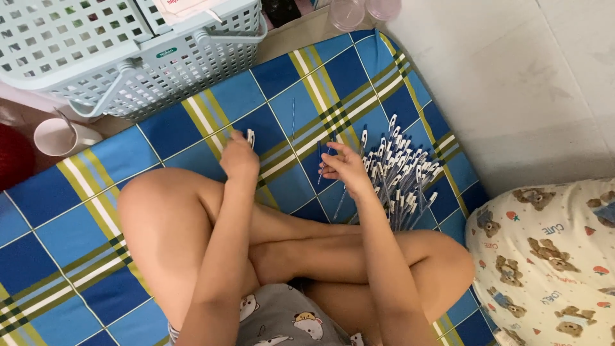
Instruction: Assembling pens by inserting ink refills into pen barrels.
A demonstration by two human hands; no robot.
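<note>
I sit cross-legged on a blue, yellow and green checked mat (57, 224). My left hand (238, 156) is closed around a small white pen cap (250, 136) just above my left knee. My right hand (346, 168) pinches a thin pen part (322, 163) between its fingertips. A pile of several clear pens with white caps (400, 176) lies on the mat right beside my right hand. One thin refill (293, 118) lies alone on the mat farther out.
A pale green slotted plastic basket (128, 51) stands at the mat's far left corner. A white cup (57, 136) sits on the floor to the left. Two clear cups (349, 13) stand beyond the mat. A bear-print pillow (544, 256) lies at right.
</note>
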